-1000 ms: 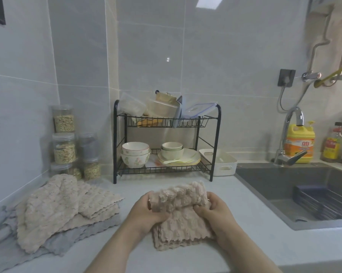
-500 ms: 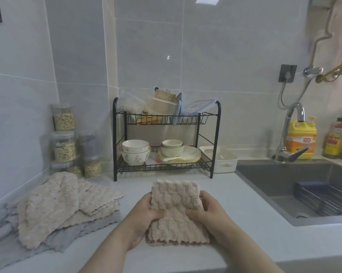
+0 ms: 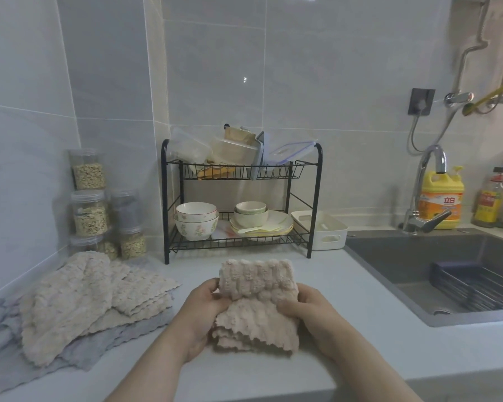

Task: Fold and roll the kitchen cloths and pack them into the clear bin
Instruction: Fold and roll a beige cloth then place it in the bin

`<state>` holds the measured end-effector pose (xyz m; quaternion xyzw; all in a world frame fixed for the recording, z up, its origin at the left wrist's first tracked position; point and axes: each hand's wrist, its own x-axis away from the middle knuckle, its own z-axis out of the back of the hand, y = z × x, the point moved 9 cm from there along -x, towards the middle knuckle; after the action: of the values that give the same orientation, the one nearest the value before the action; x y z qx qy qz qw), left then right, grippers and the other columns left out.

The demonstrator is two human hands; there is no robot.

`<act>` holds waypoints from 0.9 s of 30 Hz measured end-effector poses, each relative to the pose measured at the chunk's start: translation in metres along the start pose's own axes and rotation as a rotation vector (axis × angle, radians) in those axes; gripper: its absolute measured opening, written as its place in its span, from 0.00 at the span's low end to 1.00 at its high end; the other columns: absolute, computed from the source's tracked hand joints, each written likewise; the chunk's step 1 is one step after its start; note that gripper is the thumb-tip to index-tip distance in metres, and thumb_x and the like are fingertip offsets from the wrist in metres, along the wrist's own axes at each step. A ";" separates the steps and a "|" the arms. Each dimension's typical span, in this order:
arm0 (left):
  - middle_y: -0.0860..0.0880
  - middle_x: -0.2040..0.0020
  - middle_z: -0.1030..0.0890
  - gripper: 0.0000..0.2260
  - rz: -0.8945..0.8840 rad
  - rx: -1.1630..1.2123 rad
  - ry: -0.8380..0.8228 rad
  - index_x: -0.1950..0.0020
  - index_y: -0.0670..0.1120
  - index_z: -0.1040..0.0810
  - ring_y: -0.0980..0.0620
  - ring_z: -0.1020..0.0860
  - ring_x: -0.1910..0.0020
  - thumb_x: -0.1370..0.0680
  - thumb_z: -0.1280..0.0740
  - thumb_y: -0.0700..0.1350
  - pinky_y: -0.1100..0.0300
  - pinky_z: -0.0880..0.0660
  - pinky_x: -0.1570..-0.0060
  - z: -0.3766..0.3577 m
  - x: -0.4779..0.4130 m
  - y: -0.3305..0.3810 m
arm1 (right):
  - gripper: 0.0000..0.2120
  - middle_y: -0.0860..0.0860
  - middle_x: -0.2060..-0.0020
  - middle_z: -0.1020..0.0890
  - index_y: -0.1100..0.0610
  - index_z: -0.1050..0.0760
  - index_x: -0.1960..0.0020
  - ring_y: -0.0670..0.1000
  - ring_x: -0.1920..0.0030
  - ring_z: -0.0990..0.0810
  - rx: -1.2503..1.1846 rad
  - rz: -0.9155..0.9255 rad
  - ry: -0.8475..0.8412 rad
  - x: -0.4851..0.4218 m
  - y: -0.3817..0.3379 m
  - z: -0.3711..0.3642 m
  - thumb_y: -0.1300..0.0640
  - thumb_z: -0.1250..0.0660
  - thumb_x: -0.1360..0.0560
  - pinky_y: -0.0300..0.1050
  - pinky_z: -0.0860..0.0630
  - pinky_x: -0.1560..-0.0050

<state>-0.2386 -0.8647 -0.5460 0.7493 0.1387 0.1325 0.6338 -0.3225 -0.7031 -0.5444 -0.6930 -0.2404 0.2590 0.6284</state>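
A beige textured kitchen cloth (image 3: 256, 303), folded into a narrow strip, lies on the white counter (image 3: 360, 329) just in front of me. Its far end is curled over into a thick roll. My left hand (image 3: 199, 314) grips the cloth's left side and my right hand (image 3: 314, 311) grips its right side, fingers curled over the roll. A pile of beige and grey cloths (image 3: 82, 303) lies at the left of the counter. No clear bin for packing is plainly visible; clear containers (image 3: 190, 149) sit on the rack's top shelf.
A black two-tier dish rack (image 3: 241, 198) with bowls and plates stands at the back. Clear jars of grain (image 3: 89, 210) stack at the left wall. A white basket (image 3: 322, 230) sits beside the rack. The grey sink (image 3: 435, 268), tap and yellow detergent bottle (image 3: 441, 198) lie to the right.
The roll at the cloth's far end has grown thicker and come nearer to me as both hands turned it. The cloth's flat part is shorter.
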 end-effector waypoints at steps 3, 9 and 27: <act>0.37 0.53 0.16 0.14 -0.015 0.036 0.038 0.48 0.39 0.20 0.41 0.16 0.57 0.26 0.38 0.25 0.50 0.19 0.56 0.001 0.004 0.003 | 0.08 0.69 0.50 0.19 0.63 0.20 0.51 0.60 0.54 0.19 0.027 0.052 0.069 0.001 -0.007 0.005 0.69 0.33 0.29 0.56 0.25 0.51; 0.34 0.55 0.17 0.16 -0.012 0.165 0.047 0.50 0.38 0.19 0.40 0.16 0.59 0.26 0.41 0.24 0.51 0.18 0.60 0.006 0.002 0.003 | 0.21 0.65 0.46 0.19 0.58 0.22 0.39 0.57 0.50 0.20 0.008 0.129 -0.080 0.002 -0.010 -0.006 0.66 0.34 0.32 0.52 0.28 0.49; 0.47 0.46 0.25 0.21 0.026 -0.129 0.042 0.41 0.42 0.26 0.51 0.25 0.46 0.31 0.27 0.29 0.64 0.27 0.63 0.002 0.002 -0.006 | 0.25 0.56 0.52 0.19 0.55 0.25 0.43 0.58 0.55 0.18 0.034 0.067 0.211 0.007 -0.007 0.017 0.61 0.27 0.40 0.47 0.20 0.59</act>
<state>-0.2363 -0.8645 -0.5524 0.7057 0.1335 0.1652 0.6759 -0.3280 -0.6851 -0.5392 -0.7135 -0.1450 0.2094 0.6528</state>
